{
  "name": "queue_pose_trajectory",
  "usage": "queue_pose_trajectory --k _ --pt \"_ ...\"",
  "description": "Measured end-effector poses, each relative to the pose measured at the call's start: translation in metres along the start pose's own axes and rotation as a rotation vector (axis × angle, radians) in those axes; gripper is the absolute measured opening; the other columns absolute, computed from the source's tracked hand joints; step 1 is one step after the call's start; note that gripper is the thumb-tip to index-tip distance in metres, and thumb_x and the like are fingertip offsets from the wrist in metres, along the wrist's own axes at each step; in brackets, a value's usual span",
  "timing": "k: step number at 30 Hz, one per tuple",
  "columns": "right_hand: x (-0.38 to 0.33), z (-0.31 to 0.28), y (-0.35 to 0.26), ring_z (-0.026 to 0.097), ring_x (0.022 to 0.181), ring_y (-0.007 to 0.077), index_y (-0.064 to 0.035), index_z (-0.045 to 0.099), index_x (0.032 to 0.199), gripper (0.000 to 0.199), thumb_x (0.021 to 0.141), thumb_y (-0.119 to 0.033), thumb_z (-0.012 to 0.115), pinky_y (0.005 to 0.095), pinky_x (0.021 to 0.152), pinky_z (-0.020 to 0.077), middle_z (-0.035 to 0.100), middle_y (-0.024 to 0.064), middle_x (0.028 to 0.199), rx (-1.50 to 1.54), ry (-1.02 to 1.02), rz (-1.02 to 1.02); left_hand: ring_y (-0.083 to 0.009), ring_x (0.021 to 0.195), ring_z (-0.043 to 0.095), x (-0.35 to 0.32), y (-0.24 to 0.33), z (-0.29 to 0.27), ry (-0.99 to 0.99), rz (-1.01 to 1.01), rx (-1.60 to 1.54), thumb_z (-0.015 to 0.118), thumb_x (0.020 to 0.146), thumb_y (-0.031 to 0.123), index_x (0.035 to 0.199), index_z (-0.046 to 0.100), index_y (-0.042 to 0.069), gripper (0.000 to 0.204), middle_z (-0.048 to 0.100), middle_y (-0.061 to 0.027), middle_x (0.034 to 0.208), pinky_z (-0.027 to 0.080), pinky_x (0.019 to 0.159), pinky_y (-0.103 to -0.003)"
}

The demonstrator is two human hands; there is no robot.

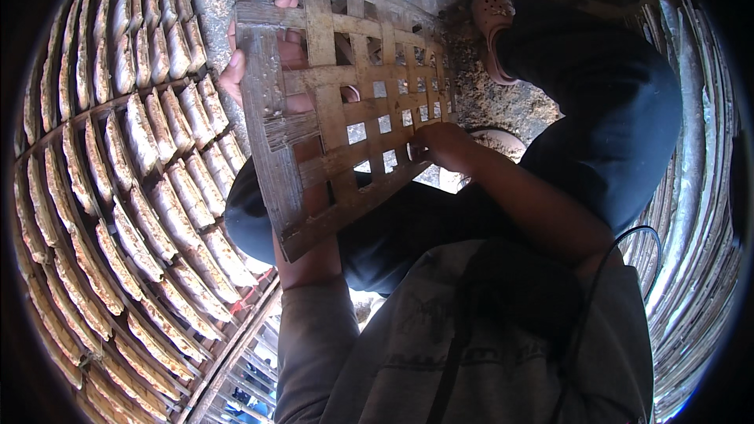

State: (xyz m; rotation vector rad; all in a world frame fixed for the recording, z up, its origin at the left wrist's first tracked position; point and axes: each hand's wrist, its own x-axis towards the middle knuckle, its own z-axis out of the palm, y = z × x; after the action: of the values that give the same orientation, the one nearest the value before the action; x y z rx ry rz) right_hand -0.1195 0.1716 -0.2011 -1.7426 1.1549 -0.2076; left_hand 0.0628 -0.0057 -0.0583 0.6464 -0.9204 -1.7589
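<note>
The panel (pixel 357 112), a woven lattice of flat strips with a broad plain slat down its left side, is held at a tilt above the lap. The left hand (pixel 292 53) is behind the panel near that slat, its thumb showing just outside the left edge and parts of its fingers showing through the gaps; whether they press tight I cannot tell, since the strips hide most of them. The right hand (pixel 449 146) is at the panel's lower right edge, fingers curled in and clamped on the strips there. Rows of slabs (pixel 140 132) fill the space left of the panel, a shoe (pixel 493 14) rests beyond its upper right, and a stack of poles (pixel 685 118) runs well to its right, past the bent, dark-clad leg (pixel 601 102). The panel looks light for its size, dry and rather stiff, with a little give across the weave and a rough surface unlikely to slip. Thin strips could crack or splinter if pinched singly, so the broad left slat and the doubled crossings by the edges seem the better places to take hold.
</note>
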Motion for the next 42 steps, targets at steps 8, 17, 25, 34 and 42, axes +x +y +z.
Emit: queue_pose_trajectory --k 8,17,25,34,42 --pt "-0.007 -0.018 0.025 0.068 0.090 0.0315 -0.0060 0.072 0.089 0.020 0.087 -0.025 0.066 0.0411 0.080 0.0528 0.070 0.0131 0.092 0.036 -0.093 0.127 -0.0366 0.126 0.048 0.016 -0.028 -0.011 -0.051 -0.013 -0.046 0.049 0.092 0.041 0.141 0.039 0.013 0.057 0.050 -0.0257 0.132 0.037 0.108 -0.055" --pt "-0.011 -0.008 0.001 0.068 0.091 0.0310 -0.0066 0.075 0.091 0.018 0.082 -0.015 0.061 0.0426 0.082 0.0536 0.071 0.0149 0.092 -0.078 -0.116 0.248 -0.0358 0.126 0.046 0.013 -0.019 -0.013 -0.088 0.007 -0.051 0.048 0.091 0.041 0.138 0.045 0.012 0.055 0.049 -0.0240 0.133 0.035 0.109 -0.054" --pt "-0.023 -0.011 -0.039 0.069 0.083 0.0373 0.0002 0.071 0.081 0.018 0.081 -0.010 0.057 0.0469 0.076 0.0553 0.069 0.0212 0.084 -0.065 0.063 0.277 -0.0344 0.126 0.047 0.006 -0.012 -0.010 -0.036 -0.063 -0.098 0.048 0.092 0.042 0.136 0.046 0.011 0.054 0.051 -0.0222 0.132 0.037 0.108 -0.054" --pt "-0.030 -0.016 -0.058 0.067 0.079 0.0368 -0.0035 0.070 0.078 0.019 0.084 -0.019 0.060 0.0476 0.076 0.0532 0.067 0.0191 0.077 -0.044 0.145 0.277 -0.0344 0.123 0.050 0.010 -0.028 0.000 -0.014 -0.004 -0.145 0.049 0.091 0.041 0.137 0.043 0.010 0.055 0.054 -0.0234 0.128 0.040 0.106 -0.052" --pt "-0.024 -0.007 -0.051 0.067 0.083 0.0349 -0.0069 0.070 0.096 0.021 0.088 -0.024 0.060 0.0474 0.077 0.0518 0.069 0.0168 0.084 0.239 0.186 0.073 -0.0344 0.116 0.055 0.007 -0.017 0.004 -0.117 -0.045 -0.072 0.052 0.090 0.039 0.137 0.040 0.010 0.057 0.055 -0.0265 0.125 0.047 0.099 -0.052"
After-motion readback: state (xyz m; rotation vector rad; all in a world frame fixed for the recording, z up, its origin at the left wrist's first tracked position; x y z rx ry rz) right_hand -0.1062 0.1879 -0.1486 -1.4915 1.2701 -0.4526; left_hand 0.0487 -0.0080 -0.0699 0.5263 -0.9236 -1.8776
